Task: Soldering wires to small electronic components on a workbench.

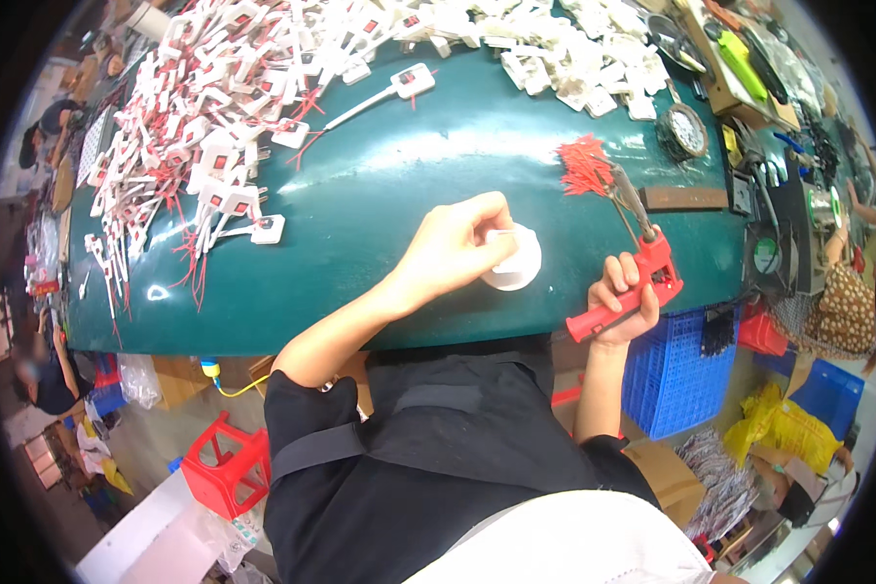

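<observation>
My left hand [460, 241] is closed, thumb and fingertips pinched together over the edge of a small round white dish-like piece [518, 268] on the green table. What the fingers pinch, if anything, is too small to make out. My right hand [625, 297] is wrapped around the handle of a red soldering gun [657, 271], its metal tip pointing away from me. Just beyond the tip lies a bundle of short red wires [586, 165].
A large heap of white switch parts with red wires [214, 127] covers the table's far left. White plastic housings [574, 54] are piled at the back. At right are a brown block [686, 199], a round tin [682, 132] and a solder spool [824, 207]. A blue crate [676, 375] stands below the edge.
</observation>
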{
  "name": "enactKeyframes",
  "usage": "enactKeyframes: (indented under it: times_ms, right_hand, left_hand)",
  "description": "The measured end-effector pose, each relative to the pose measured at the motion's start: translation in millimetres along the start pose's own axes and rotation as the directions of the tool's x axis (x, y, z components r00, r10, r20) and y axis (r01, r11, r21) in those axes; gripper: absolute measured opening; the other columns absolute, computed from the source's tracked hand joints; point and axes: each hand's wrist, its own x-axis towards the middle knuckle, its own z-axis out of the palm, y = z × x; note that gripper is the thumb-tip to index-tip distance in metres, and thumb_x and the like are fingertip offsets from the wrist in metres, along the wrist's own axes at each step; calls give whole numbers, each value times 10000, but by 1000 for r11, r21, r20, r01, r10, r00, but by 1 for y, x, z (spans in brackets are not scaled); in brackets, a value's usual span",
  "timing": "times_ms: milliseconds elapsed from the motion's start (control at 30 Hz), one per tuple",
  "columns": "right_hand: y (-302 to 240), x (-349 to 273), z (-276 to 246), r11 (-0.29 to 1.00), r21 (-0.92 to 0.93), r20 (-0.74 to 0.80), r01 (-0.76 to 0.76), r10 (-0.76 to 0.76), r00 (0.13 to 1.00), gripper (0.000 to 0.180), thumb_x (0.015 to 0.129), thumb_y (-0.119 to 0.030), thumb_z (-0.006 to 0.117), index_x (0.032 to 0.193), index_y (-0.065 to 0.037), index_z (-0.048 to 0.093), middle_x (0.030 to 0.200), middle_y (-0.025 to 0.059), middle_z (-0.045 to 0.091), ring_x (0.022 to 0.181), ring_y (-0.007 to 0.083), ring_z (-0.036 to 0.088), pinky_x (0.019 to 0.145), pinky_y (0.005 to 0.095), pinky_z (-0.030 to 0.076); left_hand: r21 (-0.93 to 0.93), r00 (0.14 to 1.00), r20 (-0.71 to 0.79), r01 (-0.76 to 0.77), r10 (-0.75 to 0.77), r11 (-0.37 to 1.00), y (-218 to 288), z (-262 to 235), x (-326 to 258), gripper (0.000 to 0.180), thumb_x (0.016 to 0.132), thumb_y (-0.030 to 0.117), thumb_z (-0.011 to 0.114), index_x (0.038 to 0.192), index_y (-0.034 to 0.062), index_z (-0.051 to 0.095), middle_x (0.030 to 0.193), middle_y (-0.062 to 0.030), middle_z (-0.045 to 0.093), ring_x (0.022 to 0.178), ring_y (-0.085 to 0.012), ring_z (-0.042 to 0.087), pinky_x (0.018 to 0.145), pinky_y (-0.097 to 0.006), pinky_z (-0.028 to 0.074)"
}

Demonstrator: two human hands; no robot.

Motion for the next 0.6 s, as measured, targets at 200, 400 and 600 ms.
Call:
enactKeyframes:
  times_ms: [200, 400, 600]
  right_hand:
    - [-1, 1, -2, 1000, 5, -11, -15, 15, 1000, 639, 815, -78, 581, 1381, -93, 286, 847, 46, 412, 761, 123, 403, 535, 193, 456]
    - [1, 7, -4, 1000, 17, 3, -20, 20, 1000, 561, 809, -68, 583, 1315, -53, 341, 846, 42, 414, 764, 122, 400, 543, 194, 456]
    - [1, 5, -3, 1000, 1, 0, -14, 14, 1000, 534, 811, -82, 583, 1292, -41, 354, 851, 40, 412, 766, 120, 397, 544, 193, 456]
  left_hand:
    - [465, 925, -103, -281, 366, 840, 1, 3, -9, 175, 800, 194, 647, 774, 45, 559, 618, -34, 514, 596, -175, 511, 567, -301, 434]
    - [509, 893, -160, -290, 420, 811, -1, -4, -5, 363, 721, 189, 701, 1014, 51, 537, 929, -122, 456, 978, -295, 449, 816, -362, 413]
    - [303, 861, -308, -314, 404, 900, -17, -36, 28, 206, 751, 151, 669, 919, 50, 603, 874, -90, 587, 852, -256, 564, 774, -361, 459]
